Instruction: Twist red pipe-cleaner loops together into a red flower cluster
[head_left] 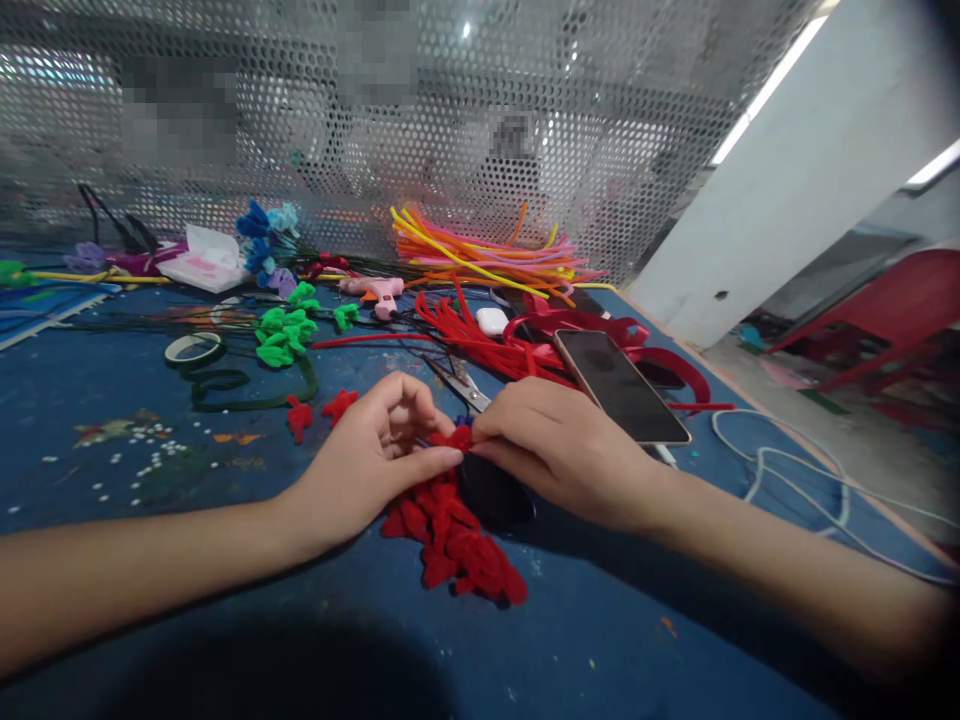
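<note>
Between my two hands is a small red pipe cleaner piece (455, 438), partly hidden by the fingers. My left hand (386, 440) pinches it from the left, thumb and fingertips together. From the right, my right hand (559, 450) pinches the same piece. Just below lies a heap of red fuzzy shaped pieces (461, 545) on the blue table (247, 610). A dark phone-like object (499, 495) lies beside the heap, partly under my right hand. Scissors (459, 382) rest behind my hands. Two more red pieces (299, 418) lie left of my left hand.
A phone (619, 385) and a white earbud case (491, 321) lie to the right, among red pipe cleaners (480, 335) and red ribbon (686, 365). Behind are a pink glue gun (382, 295), green pieces (283, 330) and tape (193, 348). A white cable (787, 465) loops right.
</note>
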